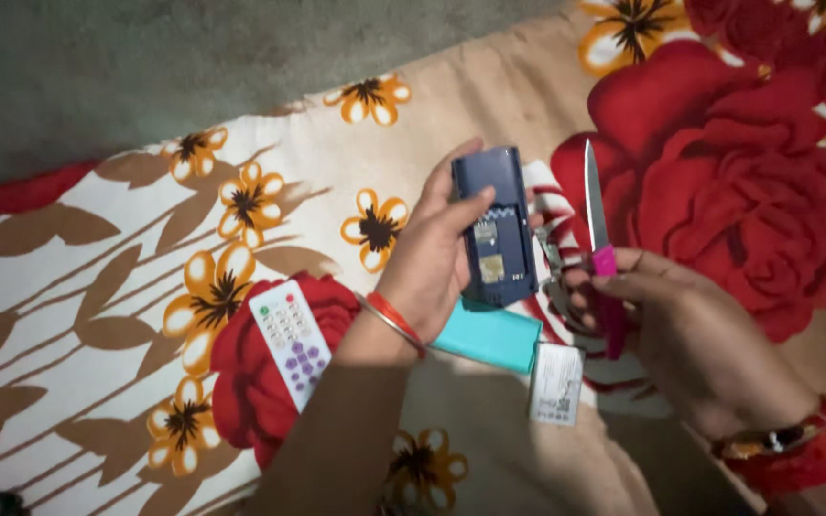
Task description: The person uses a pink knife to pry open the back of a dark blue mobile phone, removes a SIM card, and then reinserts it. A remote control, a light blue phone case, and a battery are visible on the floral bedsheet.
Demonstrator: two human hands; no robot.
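Observation:
My left hand [432,253] holds a dark blue mobile phone [497,229] with its back cover off, the battery bay open and facing up. My right hand [681,325] grips a small knife [597,215] by its pink handle, blade pointing up and away, just right of the phone. A white flat battery [556,384] lies on the cloth below the two hands. A turquoise flat piece [489,336] lies under my left wrist, partly hidden.
A white remote control [291,339] with coloured buttons lies on the flowered bedsheet [145,287] left of my left forearm. Grey floor [145,67] runs along the far edge of the sheet.

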